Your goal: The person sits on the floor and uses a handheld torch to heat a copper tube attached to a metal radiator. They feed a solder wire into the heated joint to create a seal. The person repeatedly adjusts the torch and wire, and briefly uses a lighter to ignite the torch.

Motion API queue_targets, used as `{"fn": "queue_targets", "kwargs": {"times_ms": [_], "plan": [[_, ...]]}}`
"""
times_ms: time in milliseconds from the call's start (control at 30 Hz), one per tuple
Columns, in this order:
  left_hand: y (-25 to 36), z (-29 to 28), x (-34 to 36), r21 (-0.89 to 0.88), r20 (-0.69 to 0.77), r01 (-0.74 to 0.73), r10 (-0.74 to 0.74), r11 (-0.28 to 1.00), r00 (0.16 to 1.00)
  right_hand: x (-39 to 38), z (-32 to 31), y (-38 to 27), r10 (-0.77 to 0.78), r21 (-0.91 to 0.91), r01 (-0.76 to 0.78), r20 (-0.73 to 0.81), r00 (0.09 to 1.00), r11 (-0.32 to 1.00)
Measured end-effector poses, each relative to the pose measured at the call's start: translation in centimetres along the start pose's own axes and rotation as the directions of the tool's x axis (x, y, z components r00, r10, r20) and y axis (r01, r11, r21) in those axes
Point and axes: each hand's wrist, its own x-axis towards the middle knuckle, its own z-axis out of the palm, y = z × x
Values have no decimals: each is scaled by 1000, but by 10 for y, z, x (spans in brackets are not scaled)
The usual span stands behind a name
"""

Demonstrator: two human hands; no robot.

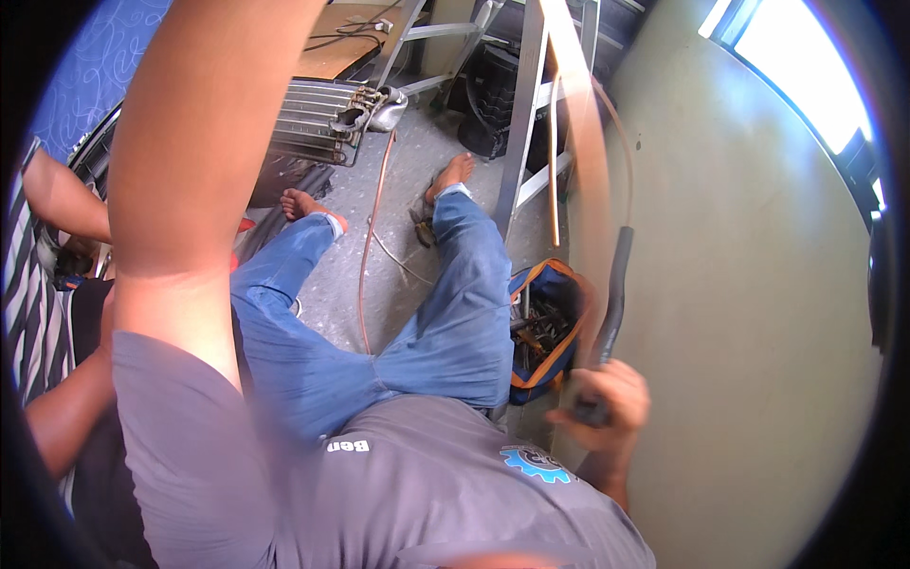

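Note:
My left arm (pixel 199 161) is raised across the left of the view and runs out past the top edge, so that hand is out of sight. At lower right, my right hand (pixel 611 403) grips a black insulation sleeve (pixel 614 294), its fingers wrapped round the lower end. A thin copper-coloured pipe (pixel 626 161) comes out of the sleeve's upper end. Beside it runs a blurred tan band (pixel 588 142), too smeared to identify. An open blue bag with orange trim (pixel 536 379), full of tools, sits between my jeans-clad leg and the wall.
A co-worker's arms (pixel 71 194) and striped clothing are at left. Ahead are a metal ladder (pixel 521 171), a black container (pixel 483 104), a finned metal unit (pixel 303 123) and a wooden board (pixel 332 43) with cables. A copper tube (pixel 374 228) lies between my legs. A wall (pixel 739 313) borders the right.

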Motion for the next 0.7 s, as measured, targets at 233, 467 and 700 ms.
{"fn": "queue_targets", "kwargs": {"times_ms": [233,467,700], "plan": [[-43,-21,-56,46,-226,-91,99,995,969,-44,103,59,413,72,-407,-125,902,911],[-95,-56,-78,193,-434,-303,358,933,827,-109,128,109,620,-214,-724,-394,679,656],[-150,-61,-64,375,-502,-269,438,887,746,-61,66,54,695,-573,-394,612,378,718]]}}
